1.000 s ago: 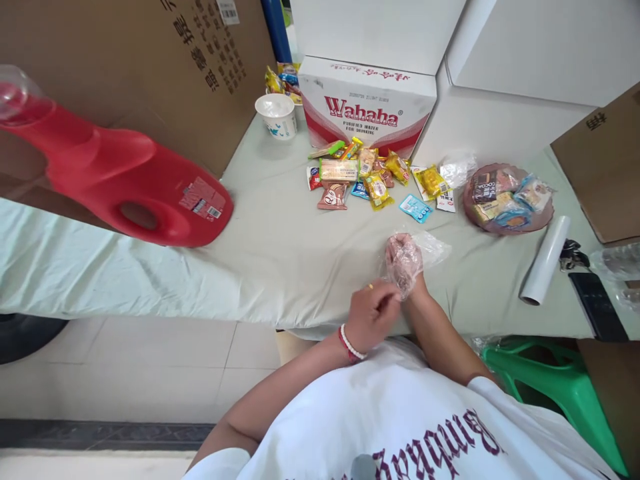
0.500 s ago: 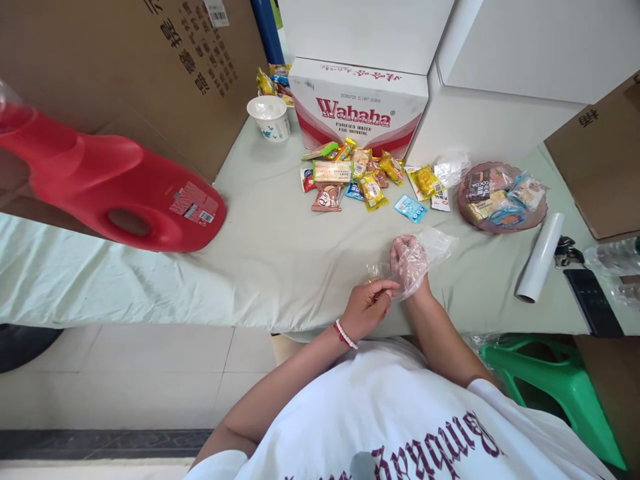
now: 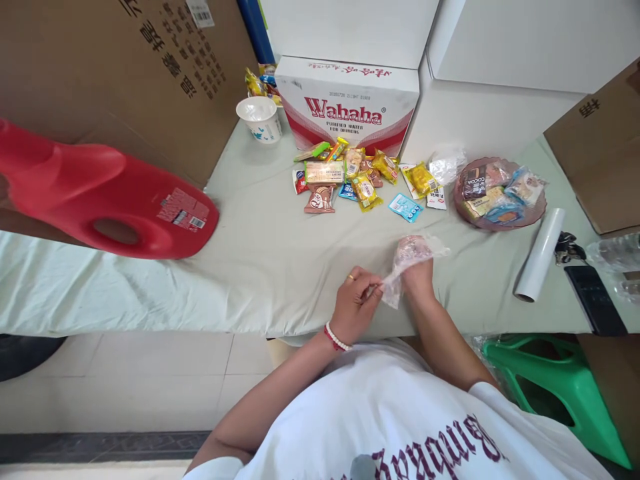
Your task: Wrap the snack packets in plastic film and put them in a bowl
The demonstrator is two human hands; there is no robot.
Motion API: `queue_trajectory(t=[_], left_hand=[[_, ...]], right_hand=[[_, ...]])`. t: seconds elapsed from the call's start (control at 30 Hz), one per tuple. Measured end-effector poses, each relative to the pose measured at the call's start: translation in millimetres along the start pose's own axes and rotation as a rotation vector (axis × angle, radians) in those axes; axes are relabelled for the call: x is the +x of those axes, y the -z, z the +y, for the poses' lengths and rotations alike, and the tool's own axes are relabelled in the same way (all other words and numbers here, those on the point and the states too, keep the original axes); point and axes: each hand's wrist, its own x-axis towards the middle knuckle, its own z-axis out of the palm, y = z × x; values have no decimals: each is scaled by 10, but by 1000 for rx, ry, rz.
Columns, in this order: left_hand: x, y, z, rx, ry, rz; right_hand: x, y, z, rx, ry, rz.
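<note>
My left hand (image 3: 356, 303), with a ring and a beaded bracelet, pinches a twisted end of a clear plastic bag (image 3: 395, 280) between thumb and fingers. To its right, my right hand (image 3: 414, 252) is curled up with the thin plastic stretched over and around it; its fingers are partly hidden by the film. Beyond the hands lie a light blue packet (image 3: 406, 207), a yellow wrapped snack (image 3: 421, 179) and a pile of several wrapped snacks (image 3: 325, 172).
A pink glass bowl (image 3: 463, 207) of snacks, a white roll (image 3: 540, 257) and a black phone (image 3: 594, 300) are at the right. A large red jug (image 3: 135, 200) is at the left, a paper cup (image 3: 260, 120) and a Wahaha box (image 3: 345, 110) at the back.
My left hand has moved slightly left and down, pulling the plastic into a twisted, stretched strand. My right hand has turned, and the film lies more tightly across it. The view has shifted a little.
</note>
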Motion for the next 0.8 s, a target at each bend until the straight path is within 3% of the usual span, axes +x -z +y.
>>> queue_trajectory(t=[0.1, 0.17, 0.37, 0.43, 0.53, 0.67, 0.8], left_hand=[[50, 196, 27, -55, -2, 132], [76, 305, 2, -193, 72, 163], [131, 507, -35, -513, 364, 346], [143, 606, 41, -544, 437, 343], [154, 784, 112, -542, 539, 229], [136, 904, -138, -346, 608, 110], [48, 883, -485, 194, 525, 140]], right_hand=[[4, 133, -76, -35, 35, 64], [4, 213, -114, -38, 21, 64], [-3, 429, -268, -21, -200, -100], [17, 524, -370, -6, -319, -208], [109, 649, -473, 22, -406, -326], [313, 662, -333, -119, -200, -205], [429, 548, -67, -287, -56, -108]])
